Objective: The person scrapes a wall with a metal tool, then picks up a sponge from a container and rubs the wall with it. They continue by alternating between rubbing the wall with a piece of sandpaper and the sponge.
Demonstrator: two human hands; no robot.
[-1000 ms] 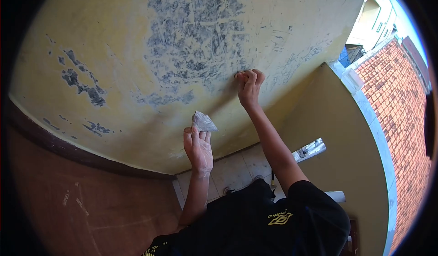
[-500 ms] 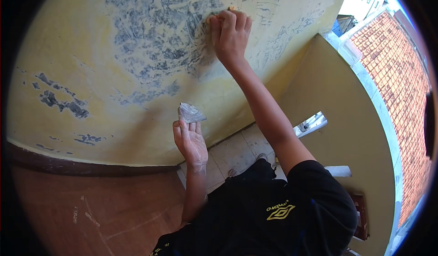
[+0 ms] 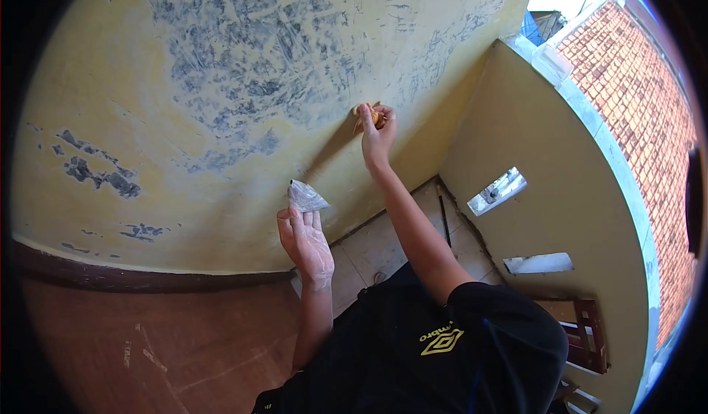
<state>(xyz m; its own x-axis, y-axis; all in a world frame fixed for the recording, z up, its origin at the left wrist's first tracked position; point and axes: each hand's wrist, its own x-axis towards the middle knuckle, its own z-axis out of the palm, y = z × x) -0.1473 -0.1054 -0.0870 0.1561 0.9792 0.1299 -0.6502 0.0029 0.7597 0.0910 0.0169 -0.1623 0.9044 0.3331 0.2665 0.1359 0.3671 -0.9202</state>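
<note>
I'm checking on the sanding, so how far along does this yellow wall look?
A broad scuffed patch showing blue-grey already looks rubbed down. In hand: the right hand presses a small orange piece to the wall at that patch's lower edge; the left hand holds a folded grey scrap. Left: the flaked spots and smooth yellow lower down.

Pale yellow painted wall (image 3: 184,119), mottled with scraped blue-grey patches and fine crisscross scratch marks. Small orange-yellow pad (image 3: 375,116) pinched in the right hand (image 3: 375,134). Crumpled grey-white scrap (image 3: 305,196) at the fingertips of the dust-whitened left hand (image 3: 306,241). Black short-sleeved shirt (image 3: 442,355) with a yellow diamond logo. Dark brown skirting band (image 3: 147,277). Reddish-orange tiled roof (image 3: 649,141).
</note>
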